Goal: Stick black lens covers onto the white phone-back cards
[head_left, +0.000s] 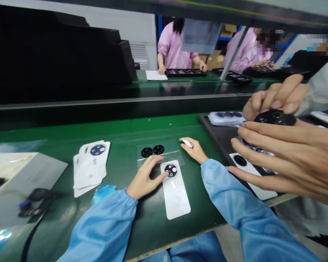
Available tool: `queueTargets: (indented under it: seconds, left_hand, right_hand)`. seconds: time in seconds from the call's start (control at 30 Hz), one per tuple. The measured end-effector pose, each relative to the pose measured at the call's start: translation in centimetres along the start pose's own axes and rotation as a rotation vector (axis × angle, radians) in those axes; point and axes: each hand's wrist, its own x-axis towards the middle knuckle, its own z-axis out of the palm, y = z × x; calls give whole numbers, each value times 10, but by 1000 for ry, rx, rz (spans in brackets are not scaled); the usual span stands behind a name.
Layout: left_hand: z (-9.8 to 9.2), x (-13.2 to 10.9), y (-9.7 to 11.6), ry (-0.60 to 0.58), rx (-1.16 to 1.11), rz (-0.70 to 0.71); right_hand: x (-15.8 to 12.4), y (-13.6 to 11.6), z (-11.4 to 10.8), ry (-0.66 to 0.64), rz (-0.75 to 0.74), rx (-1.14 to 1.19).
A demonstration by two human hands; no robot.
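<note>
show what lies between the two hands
In the head view, the upper end of a white card lies there, bearing a black round lens piece at the left hand's fingertips; a clear film sheet lies just beyond, near the right hand.

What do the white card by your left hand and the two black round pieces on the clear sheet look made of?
The white card looks like smooth coated card or plastic, with a soft sheen; I can't tell which. The black round pieces look like glossy moulded plastic, judging by their bright highlights, though glass is possible. The clear sheet looks like thin plastic film, with the green surface showing through.
</note>
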Motion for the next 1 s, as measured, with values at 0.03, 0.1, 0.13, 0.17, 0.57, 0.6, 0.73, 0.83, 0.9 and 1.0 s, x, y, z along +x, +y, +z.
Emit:
queueTargets:
  seconds: [0.03,0.1,0.13,0.17,0.57,0.6,0.73,0.83,0.9,1.0]
  left_hand:
    - [1,-2,-1,-59,59,35]
    - [3,-5,-5,-149,145,84]
    - [3,-5,-7,-181,187,101]
    - [3,-6,-10,-209,245,120]
    - [0,-6,-22,-316,727,241]
    - [0,-7,-22,-314,727,243]
    - [0,-7,-22,-310,724,249]
    - [0,-6,-21,-320,731,237]
    - [0,-6,-20,-320,729,235]
    - [0,-6,-19,-317,720,240]
  right_hand:
    - [0,1,1,11,8,-2]
    - [-1,2,2,31,27,-5]
    - [-1,2,3,38,36,-5]
    - [-2,2,3,46,45,-5]
    - [-20,-5,6,69,79,37]
    - [-21,-5,7,67,81,39]
    - [-22,-6,7,63,92,40]
    - [-21,-6,7,63,92,40]
    - [-19,-6,7,64,88,40]
    - [-19,-13,6,82,66,38]
